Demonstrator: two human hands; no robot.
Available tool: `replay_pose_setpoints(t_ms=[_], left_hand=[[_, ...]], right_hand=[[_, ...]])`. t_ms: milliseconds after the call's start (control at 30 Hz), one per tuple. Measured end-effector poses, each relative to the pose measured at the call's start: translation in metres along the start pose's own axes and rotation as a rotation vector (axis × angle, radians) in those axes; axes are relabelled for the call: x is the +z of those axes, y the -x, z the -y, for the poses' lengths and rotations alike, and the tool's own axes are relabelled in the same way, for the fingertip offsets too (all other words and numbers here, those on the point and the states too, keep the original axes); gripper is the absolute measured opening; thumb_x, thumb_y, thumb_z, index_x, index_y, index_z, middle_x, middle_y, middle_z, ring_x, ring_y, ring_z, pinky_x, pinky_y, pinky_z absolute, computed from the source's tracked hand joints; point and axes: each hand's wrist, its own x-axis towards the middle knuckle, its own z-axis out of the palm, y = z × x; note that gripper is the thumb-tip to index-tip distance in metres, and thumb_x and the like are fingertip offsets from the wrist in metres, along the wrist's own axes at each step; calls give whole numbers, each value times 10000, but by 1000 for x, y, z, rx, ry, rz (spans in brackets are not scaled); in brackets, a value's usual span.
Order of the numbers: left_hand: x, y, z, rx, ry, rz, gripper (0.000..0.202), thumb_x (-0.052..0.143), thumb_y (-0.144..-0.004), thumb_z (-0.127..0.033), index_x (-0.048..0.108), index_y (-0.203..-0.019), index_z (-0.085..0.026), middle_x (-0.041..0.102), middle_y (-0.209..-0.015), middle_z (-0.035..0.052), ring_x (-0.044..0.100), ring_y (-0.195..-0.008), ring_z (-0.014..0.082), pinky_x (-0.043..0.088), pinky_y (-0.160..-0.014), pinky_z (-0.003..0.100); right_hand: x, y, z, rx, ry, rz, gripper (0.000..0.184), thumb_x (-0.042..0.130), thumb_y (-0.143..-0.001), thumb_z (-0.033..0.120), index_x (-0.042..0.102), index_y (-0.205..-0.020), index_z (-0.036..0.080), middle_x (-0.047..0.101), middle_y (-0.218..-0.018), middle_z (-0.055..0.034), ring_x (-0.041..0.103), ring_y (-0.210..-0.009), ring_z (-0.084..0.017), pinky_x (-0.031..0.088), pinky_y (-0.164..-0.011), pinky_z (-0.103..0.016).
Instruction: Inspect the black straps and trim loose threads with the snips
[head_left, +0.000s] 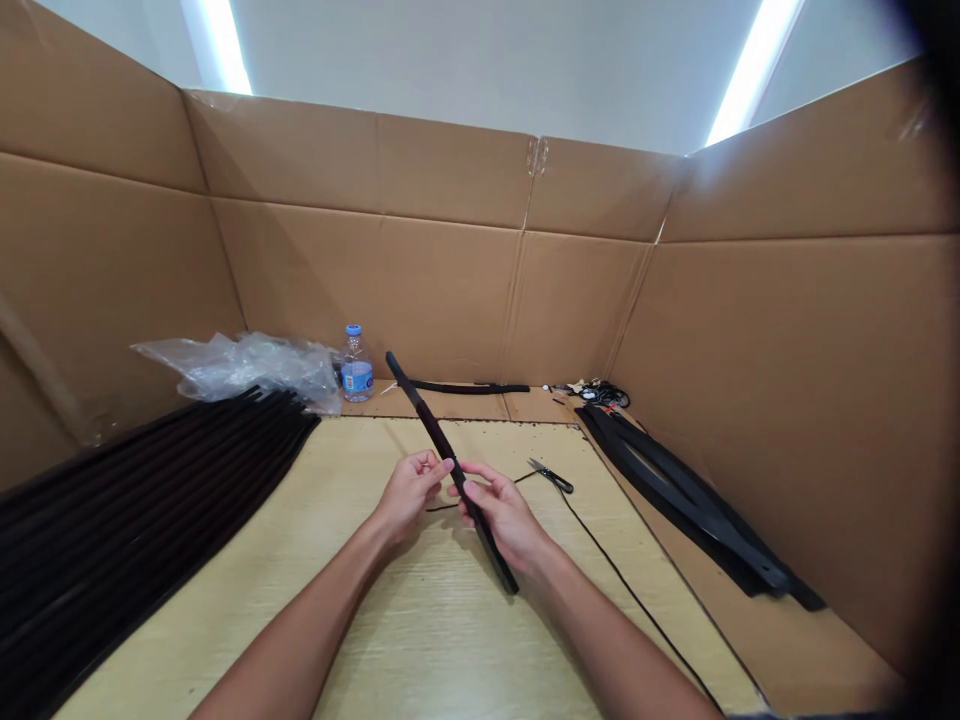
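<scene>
The left grip (pixel 409 495) and right grip (pixel 504 515) are curled in, their fingertips pinching a long black strip (pixel 429 425) from either side at centre frame, with its far end tilted up and away. Just right of the right grip lie small black-handled scissors (pixel 551 476) and a thin black cord (pixel 630 590) on the pale wood counter (pixel 420 650). A stack of black strips (pixel 127 530) fills the lower left, and a looser pile of black strips (pixel 690 500) lies at right. Above the stack, a plastic bag (pixel 247 368) sits beside a water bottle (pixel 357 365), with cardboard walls (pixel 375 290) behind.
</scene>
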Motion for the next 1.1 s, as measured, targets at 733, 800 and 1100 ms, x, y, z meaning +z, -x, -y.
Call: replay_pose_setpoints(t_ms=[733,800,1100], left_hand=[[0,-1,3,-60,-78,-34,475,801,-571,-465,430,-611,-171,330,-465,-86,207,-402,43,103,-402,193],[1,1,1,-73,-82,-6,459,797,-578,-462,451,-629,-165,353,-476,-79,213,-404,43,103,-400,191],[1,1,-1,-51,-54,14,453,770,-638,-455,414,-621,-175,327,-462,-84,212,-407,46,101,-407,182]], right_hand=[[-5,-6,1,-64,313,-60,457,737,-612,413,602,-919,103,608,-652,-4,464,-519,-69,342,-492,-189],[-4,-3,1,-64,339,-16,372,726,-642,378,615,-851,91,575,-642,6,455,-519,-56,353,-492,-183],[0,1,3,-57,212,-43,447,664,-701,498,400,-890,191,632,-760,-5,486,-410,-87,332,-332,-181]])
